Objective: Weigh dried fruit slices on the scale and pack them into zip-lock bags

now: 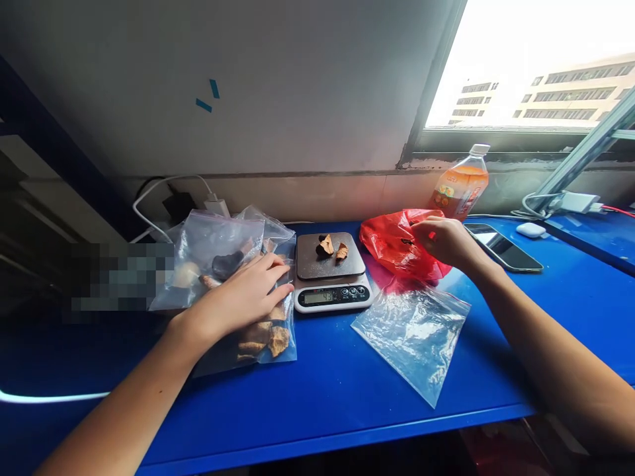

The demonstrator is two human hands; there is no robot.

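My left hand [248, 287] lies with fingers apart on clear plastic bags at the left. One zip bag [290, 347] holds several dried brown pieces [278, 341]; another bag [223, 231] over it has dark and pale lumps inside. Beside that hand stands a digital kitchen scale [305, 270], its display [320, 298] lit. Two dried brown chunks [325, 246] rest on its platform. My right hand [444, 241] has its fingers closed at the top of a red plastic bag [389, 238], whose contents are hidden. A flat clear zip bag [414, 340] lies in front of it.
An orange drink bottle [461, 185] stands behind the red bag. To the right lie a phone [501, 248] and a white earphone case [530, 230]. White cables and a charger [217, 205] run along the wall. The blue table [322, 390] ends at its front edge.
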